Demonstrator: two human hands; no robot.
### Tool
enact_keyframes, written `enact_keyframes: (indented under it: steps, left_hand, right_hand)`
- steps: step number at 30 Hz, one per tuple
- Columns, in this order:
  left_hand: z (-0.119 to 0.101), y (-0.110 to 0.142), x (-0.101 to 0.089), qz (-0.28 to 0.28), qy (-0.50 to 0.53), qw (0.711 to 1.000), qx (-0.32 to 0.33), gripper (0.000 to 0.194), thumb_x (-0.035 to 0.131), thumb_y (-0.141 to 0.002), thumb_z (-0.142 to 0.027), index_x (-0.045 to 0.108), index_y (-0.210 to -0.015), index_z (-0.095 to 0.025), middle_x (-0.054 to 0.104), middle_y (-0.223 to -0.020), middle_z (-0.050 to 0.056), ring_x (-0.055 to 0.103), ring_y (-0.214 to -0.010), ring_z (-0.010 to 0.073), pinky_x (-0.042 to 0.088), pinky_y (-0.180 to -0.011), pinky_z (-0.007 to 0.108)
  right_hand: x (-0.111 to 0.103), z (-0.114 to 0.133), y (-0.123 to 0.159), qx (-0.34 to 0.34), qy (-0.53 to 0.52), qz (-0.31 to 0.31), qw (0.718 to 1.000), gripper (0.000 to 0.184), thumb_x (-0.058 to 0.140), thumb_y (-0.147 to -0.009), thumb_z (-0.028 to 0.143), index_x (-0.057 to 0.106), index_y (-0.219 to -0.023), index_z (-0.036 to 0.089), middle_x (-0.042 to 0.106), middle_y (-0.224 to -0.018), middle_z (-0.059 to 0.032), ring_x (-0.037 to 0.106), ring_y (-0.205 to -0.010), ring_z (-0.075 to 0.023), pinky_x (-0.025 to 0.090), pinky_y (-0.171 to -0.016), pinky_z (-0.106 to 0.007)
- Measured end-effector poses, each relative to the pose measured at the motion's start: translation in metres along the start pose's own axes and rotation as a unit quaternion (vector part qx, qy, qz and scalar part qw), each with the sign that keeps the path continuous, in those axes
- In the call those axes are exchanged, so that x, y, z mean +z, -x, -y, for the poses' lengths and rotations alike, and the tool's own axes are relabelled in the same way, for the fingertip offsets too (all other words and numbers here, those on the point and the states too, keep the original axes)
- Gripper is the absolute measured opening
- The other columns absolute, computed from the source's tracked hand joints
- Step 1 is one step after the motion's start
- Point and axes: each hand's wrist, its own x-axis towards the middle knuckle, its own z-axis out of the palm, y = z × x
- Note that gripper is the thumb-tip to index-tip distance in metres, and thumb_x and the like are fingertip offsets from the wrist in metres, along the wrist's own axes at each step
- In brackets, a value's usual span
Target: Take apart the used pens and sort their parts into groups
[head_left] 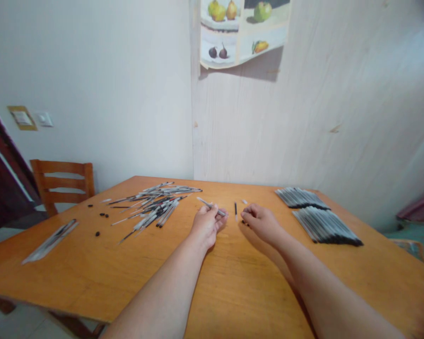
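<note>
My left hand (205, 225) is closed around a clear-barrelled pen (205, 203), which slants across the fingers with one end pointing up and to the left. Over the table to its right, my right hand (263, 222) has thumb and fingertips pinched together; whatever is between them is too small to make out. Small black pieces (243, 222) lie right under those fingertips. Between the two hands rests a short, thin rod (235, 208), dark with a pale lower end. Just beyond my right hand is a small clear piece, perhaps a cap (244, 201).
A loose heap of pens and thin refills (159, 202) spreads across the table's left half. Several black bits (98, 233) and a clear plastic sleeve (51, 241) lie farther left. At right are two neat rows of pens, one behind (300, 197), one nearer (325, 225). A wall stands behind the table (144, 292).
</note>
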Motion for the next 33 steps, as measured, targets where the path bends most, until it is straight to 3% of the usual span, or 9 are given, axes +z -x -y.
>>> enact_keyframes:
  steps: [5,10,24,29,33]
  left_hand:
    - [0.001,0.002,0.001,0.014,0.004,1.000,0.001,0.010,0.059,-0.090,-0.021,0.053,-0.085,-0.016,0.067,-0.077,0.006,0.066,-0.067,0.0108,0.056,-0.066,0.023]
    - [0.003,0.002,0.001,0.028,0.003,1.000,-0.008,0.008,0.060,-0.090,-0.020,0.054,-0.086,-0.016,0.069,-0.079,0.007,0.067,-0.067,0.0107,0.057,-0.067,0.024]
    - [-0.044,-0.020,-0.025,-0.104,0.079,0.985,0.114,0.011,0.059,-0.090,-0.018,0.053,-0.081,-0.016,0.069,-0.078,0.005,0.069,-0.072,0.0120,0.056,-0.072,0.026]
    - [-0.048,-0.022,-0.030,-0.134,0.063,0.980,0.132,0.015,0.065,-0.087,-0.022,0.053,-0.079,-0.016,0.067,-0.074,0.004,0.067,-0.067,0.0114,0.055,-0.068,0.024]
    - [-0.043,-0.022,-0.031,-0.126,0.026,0.983,0.130,0.027,0.071,-0.081,-0.035,0.052,-0.076,-0.016,0.063,-0.066,0.001,0.063,-0.058,0.0099,0.050,-0.057,0.020]
  right_hand:
    - [0.019,0.024,0.008,-0.015,-0.028,0.019,0.999,0.021,0.054,-0.087,0.033,0.059,-0.073,0.018,0.058,-0.064,0.0005,0.053,-0.059,-0.0131,0.036,-0.056,-0.024]
    - [0.026,0.026,0.008,-0.011,-0.047,0.019,0.999,0.016,0.053,-0.086,0.027,0.060,-0.073,0.019,0.058,-0.061,0.0012,0.052,-0.058,-0.0126,0.036,-0.056,-0.024]
    - [-0.010,0.006,0.002,0.002,-0.054,-0.001,0.999,0.013,0.051,-0.081,0.027,0.055,-0.071,0.021,0.057,-0.065,0.0012,0.053,-0.063,-0.0137,0.038,-0.058,-0.024]
    - [-0.008,0.005,0.003,0.052,0.074,-0.054,0.994,0.016,0.050,-0.083,0.031,0.056,-0.071,0.022,0.061,-0.065,-0.0004,0.055,-0.065,-0.0156,0.033,-0.058,-0.025]
    - [0.002,0.012,0.006,0.106,0.198,-0.052,0.973,0.020,0.050,-0.087,0.037,0.060,-0.076,0.023,0.065,-0.071,-0.0040,0.056,-0.066,-0.0173,0.028,-0.056,-0.027]
